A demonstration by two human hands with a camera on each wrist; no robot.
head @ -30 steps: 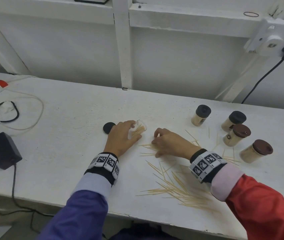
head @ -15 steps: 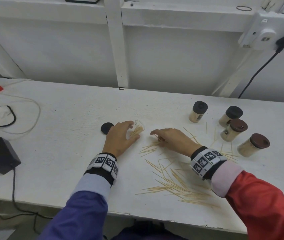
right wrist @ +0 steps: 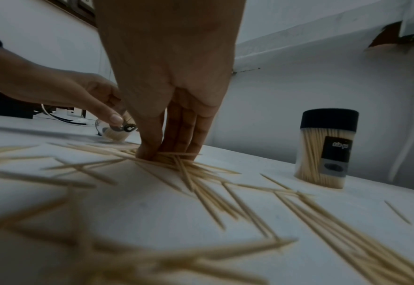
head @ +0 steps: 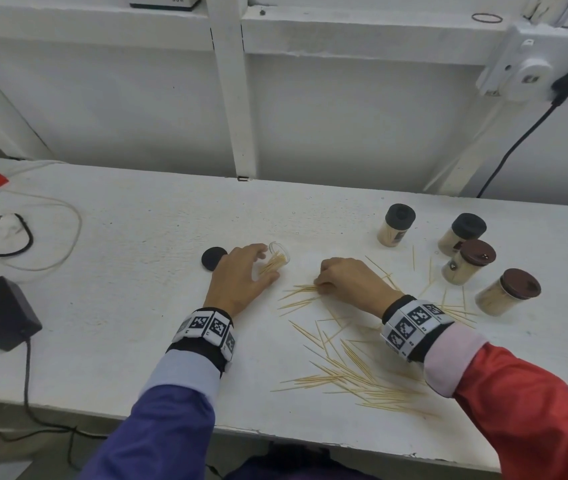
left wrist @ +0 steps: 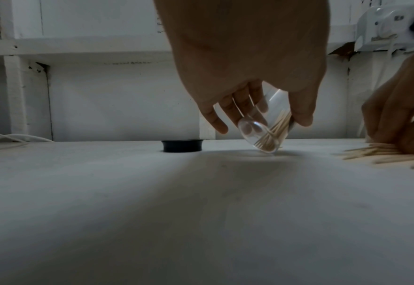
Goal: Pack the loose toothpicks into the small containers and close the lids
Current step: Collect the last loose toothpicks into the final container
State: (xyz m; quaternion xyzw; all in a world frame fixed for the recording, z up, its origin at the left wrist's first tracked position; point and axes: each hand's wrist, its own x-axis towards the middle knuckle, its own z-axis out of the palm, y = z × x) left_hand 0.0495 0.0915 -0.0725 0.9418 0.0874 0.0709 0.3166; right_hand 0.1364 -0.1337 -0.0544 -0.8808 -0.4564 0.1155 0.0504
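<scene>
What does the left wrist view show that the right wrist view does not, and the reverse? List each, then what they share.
Only the left wrist view shows the loose black lid lying flat on the table and the clear base of the tilted container.

Only the right wrist view shows a full, black-capped jar standing upright, and the right hand's fingertips pressed into the loose toothpicks.

Both show the left hand holding the container, and both hands.

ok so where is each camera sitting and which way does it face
Head: above the white table, looking forward and down; both forearms, left hand and right hand show.
Left wrist: low over the table, looking along the left hand at the tilted clear container it holds.
Right wrist: low, looking along the right hand's fingers pressing loose toothpicks.
Shared: both wrist views catch the other hand and that container.
</scene>
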